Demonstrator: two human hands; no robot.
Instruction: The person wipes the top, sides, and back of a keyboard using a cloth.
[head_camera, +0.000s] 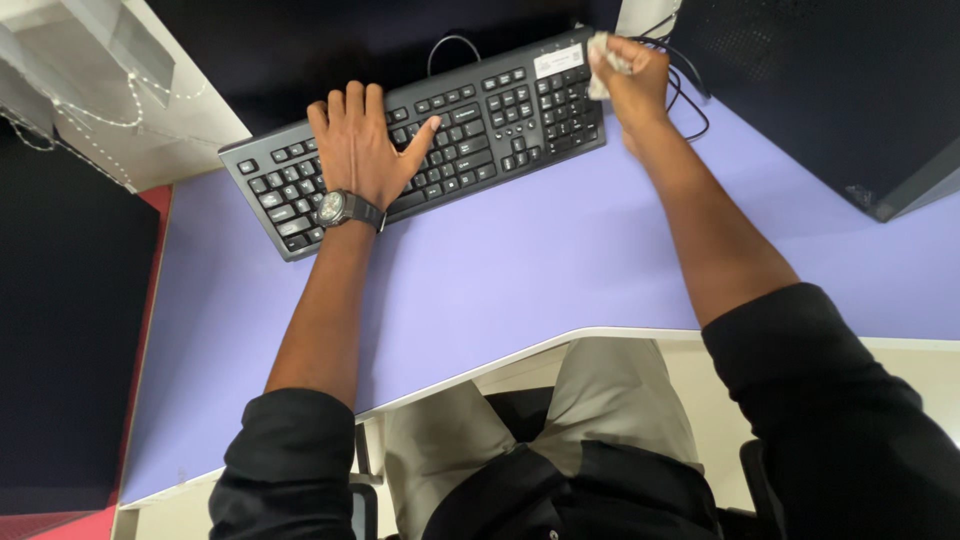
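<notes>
Nearest the person, the lavender table (520, 270) carries a black keyboard (420, 135) set at a slant toward its far edge. The left hand (358, 150), a dark watch (335, 208) at its wrist, lies flat on the middle of the keyboard, fingers spread open and holding nothing, thumb stretched toward the keys on its right. The right hand (628, 78) is at the keyboard's far right end, over the number keys, its fingers closed around a crumpled white cloth (603, 62). Black cables (685, 95) trail just beyond that end of the keyboard.
</notes>
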